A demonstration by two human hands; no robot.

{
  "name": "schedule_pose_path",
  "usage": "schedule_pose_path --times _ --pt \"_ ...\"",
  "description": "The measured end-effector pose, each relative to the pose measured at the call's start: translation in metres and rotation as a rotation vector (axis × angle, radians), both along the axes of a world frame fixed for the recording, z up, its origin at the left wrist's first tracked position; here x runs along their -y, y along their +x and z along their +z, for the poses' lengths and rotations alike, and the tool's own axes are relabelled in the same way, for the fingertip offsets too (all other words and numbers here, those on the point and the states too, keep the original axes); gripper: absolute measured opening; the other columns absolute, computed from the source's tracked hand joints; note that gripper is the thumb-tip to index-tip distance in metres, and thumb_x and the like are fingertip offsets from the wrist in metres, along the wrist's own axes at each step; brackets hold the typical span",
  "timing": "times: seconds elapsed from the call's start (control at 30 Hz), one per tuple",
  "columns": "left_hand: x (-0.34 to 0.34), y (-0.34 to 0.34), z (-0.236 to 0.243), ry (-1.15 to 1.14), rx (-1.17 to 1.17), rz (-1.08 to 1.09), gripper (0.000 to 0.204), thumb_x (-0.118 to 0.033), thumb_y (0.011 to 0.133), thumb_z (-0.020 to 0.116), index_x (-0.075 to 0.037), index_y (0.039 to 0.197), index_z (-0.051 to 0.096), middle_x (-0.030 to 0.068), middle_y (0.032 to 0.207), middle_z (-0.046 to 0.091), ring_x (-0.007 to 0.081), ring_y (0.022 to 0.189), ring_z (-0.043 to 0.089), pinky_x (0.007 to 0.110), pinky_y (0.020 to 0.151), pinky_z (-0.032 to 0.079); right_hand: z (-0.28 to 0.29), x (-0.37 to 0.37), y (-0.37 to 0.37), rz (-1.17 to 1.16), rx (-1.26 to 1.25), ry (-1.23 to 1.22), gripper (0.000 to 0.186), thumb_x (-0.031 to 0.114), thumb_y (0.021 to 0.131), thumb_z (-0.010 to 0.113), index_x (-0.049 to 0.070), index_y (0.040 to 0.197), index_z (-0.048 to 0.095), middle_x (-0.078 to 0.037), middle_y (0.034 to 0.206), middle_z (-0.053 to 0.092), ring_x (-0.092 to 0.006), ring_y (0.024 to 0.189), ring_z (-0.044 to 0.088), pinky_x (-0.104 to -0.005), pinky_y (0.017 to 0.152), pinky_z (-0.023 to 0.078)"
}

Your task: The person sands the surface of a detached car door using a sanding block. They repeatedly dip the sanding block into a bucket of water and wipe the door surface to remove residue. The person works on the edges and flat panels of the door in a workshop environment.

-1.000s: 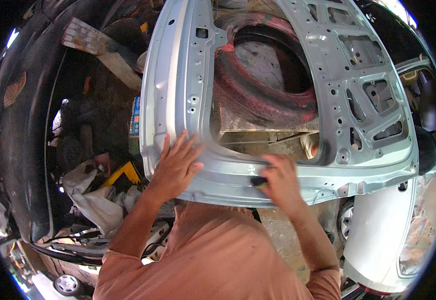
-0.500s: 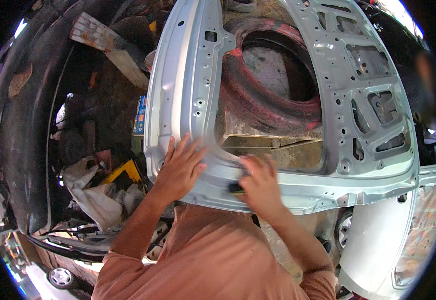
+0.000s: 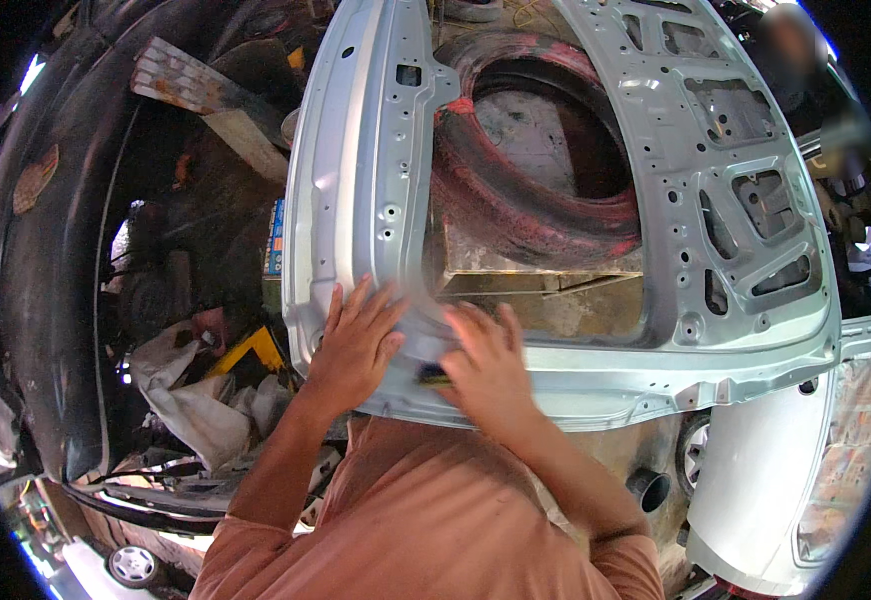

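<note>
A pale silver-blue car door or tailgate panel (image 3: 576, 375) with a window opening lies in front of me. My left hand (image 3: 353, 345) rests flat near its lower left corner, fingers spread on the metal. Close beside it, my right hand (image 3: 486, 362) bends over the inner corner of the window frame, slightly blurred by motion. Under its palm a small dark pad with a yellowish edge (image 3: 434, 375) pokes out on the left side; the rest of it is covered by the fingers.
Beneath the panel lies a red-smeared black tyre (image 3: 541, 220) on a wooden support (image 3: 496, 262). A dark car body (image 3: 46, 260) stands at the left, with crumpled pale sheeting (image 3: 191, 410) beside it. A white car part (image 3: 756, 490) is at lower right, a person (image 3: 796, 65) at far right.
My right hand has slid left along the panel with the dark pad, closer to my left hand. The left hand stays nearly in place. The person at right has shifted.
</note>
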State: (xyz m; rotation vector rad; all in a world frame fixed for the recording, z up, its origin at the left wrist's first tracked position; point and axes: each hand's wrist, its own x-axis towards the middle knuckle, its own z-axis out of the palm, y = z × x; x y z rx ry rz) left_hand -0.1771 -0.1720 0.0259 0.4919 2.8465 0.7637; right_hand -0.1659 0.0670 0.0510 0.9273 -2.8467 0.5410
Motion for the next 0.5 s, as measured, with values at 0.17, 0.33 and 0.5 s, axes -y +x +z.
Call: schedule_pose_path --times 0.17,0.33,0.5 --pt "0.000 0.001 0.005 0.026 -0.017 0.005 0.049 -0.032 0.111 0.050 -0.010 0.155 0.054 0.0117 0.167 0.043 0.0342 0.161 0.026 0.057 0.133 0.006 -0.004 -0.110 0.024 -0.175 0.038 -0.102 0.047 0.031 0.070 0.094 0.010 0.100 0.065 -0.015 0.153 0.054 -0.0370 0.138 0.054 -0.0595 0.116 0.041" --pt "-0.002 0.000 -0.004 -0.004 -0.067 -0.009 0.049 -0.032 0.111 0.051 -0.009 0.155 0.054 0.0119 0.167 0.043 0.0343 0.161 0.027 0.057 0.133 0.007 0.002 -0.049 0.000 -0.044 0.019 -0.115 0.043 0.035 0.080 0.090 0.009 0.104 0.065 -0.013 0.151 0.055 -0.0356 0.133 0.057 -0.0561 0.112 0.045" --pt "-0.002 0.000 0.001 0.002 -0.024 0.019 0.049 -0.031 0.111 0.053 -0.009 0.155 0.054 0.0117 0.167 0.043 0.0344 0.160 0.028 0.057 0.133 0.007 0.003 0.000 -0.008 0.044 -0.031 -0.093 0.040 0.035 0.084 0.086 0.009 0.106 0.066 -0.012 0.150 0.056 -0.0334 0.129 0.060 -0.0553 0.109 0.047"
